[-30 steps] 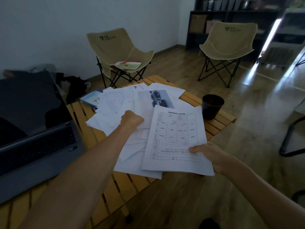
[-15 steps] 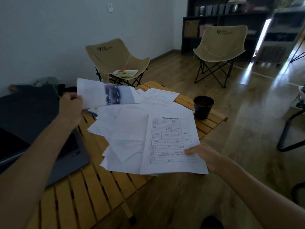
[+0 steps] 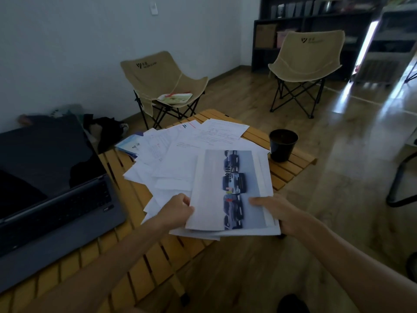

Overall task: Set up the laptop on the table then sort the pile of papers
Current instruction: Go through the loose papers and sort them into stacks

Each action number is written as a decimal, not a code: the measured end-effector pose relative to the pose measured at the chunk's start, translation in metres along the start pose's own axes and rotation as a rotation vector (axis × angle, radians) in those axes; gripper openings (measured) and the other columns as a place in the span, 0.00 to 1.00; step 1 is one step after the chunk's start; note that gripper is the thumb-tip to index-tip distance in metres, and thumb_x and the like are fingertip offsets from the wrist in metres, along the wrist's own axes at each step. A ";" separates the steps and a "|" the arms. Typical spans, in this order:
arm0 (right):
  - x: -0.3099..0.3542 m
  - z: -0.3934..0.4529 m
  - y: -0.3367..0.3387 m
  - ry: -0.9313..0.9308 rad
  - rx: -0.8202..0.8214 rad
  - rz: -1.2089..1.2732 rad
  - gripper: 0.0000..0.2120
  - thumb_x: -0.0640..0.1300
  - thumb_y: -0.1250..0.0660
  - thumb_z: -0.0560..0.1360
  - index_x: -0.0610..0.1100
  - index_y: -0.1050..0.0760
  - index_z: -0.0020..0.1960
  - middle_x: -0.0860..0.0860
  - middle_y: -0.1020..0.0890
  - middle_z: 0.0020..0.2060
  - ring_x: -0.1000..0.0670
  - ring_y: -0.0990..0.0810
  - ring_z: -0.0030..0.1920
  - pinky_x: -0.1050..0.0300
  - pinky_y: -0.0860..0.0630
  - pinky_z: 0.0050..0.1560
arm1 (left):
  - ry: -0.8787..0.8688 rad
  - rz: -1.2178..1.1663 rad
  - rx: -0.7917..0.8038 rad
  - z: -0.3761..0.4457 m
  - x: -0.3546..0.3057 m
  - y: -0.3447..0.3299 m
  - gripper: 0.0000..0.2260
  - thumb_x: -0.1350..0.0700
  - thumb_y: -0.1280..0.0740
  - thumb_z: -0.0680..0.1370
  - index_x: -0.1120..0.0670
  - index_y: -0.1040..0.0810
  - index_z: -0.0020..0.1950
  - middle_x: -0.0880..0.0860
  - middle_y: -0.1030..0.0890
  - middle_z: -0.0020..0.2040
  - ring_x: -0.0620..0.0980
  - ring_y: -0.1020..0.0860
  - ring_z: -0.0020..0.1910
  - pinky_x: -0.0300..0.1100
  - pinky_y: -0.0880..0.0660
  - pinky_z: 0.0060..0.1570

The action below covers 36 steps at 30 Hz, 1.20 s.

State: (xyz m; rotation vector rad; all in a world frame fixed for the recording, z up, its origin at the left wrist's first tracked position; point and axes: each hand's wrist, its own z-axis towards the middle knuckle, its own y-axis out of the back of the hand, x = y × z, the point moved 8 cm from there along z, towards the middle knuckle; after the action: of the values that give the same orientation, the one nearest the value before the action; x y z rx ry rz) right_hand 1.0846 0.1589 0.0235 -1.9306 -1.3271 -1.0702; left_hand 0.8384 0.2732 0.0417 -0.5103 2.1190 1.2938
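Since sheets thin, floppy, slippery: left hand (image 3: 178,211) and right hand (image 3: 274,211) fingers pinch photo page (image 3: 228,190) near edges; support stack underneath.

There is a single view, from a wide-angle camera worn on the person's head. It looks forward and down across the near corner of the slatted table (image 3: 291,170), close enough that both forearms fill the lower frame. The wide lens bends the room's edges and also takes in the floor, the wall and two folding chairs (image 3: 309,59) beyond the table's far edge.
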 end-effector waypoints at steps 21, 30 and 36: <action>0.005 0.020 -0.002 -0.095 0.029 -0.082 0.08 0.38 0.32 0.75 0.45 0.31 0.49 0.41 0.21 0.49 0.40 0.20 0.51 0.38 0.22 0.60 | 0.242 -0.309 -0.300 0.230 -0.085 0.082 0.18 0.59 0.36 0.79 0.58 0.33 0.67 0.59 0.29 0.66 0.57 0.27 0.63 0.46 0.30 0.60; 0.010 0.021 -0.003 -0.093 0.014 -0.121 0.06 0.40 0.33 0.77 0.46 0.31 0.48 0.45 0.20 0.45 0.46 0.19 0.44 0.52 0.21 0.41 | 0.148 0.342 -0.306 0.288 -0.068 0.085 0.55 0.30 0.25 0.59 0.57 0.42 0.77 0.62 0.40 0.76 0.63 0.41 0.74 0.58 0.43 0.73; 0.011 0.022 -0.006 -0.083 0.006 -0.117 0.05 0.45 0.31 0.78 0.48 0.28 0.49 0.45 0.16 0.47 0.45 0.15 0.47 0.50 0.18 0.45 | 0.127 0.343 -0.291 0.298 -0.064 0.086 0.55 0.30 0.25 0.59 0.56 0.42 0.77 0.62 0.42 0.77 0.62 0.42 0.75 0.57 0.43 0.73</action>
State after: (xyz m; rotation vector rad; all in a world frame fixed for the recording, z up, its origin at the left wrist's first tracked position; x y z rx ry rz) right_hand 1.0877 0.1836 0.0218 -1.9325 -1.5031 -1.0498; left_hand 0.9211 0.5793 0.0377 -0.3636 2.2009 1.8236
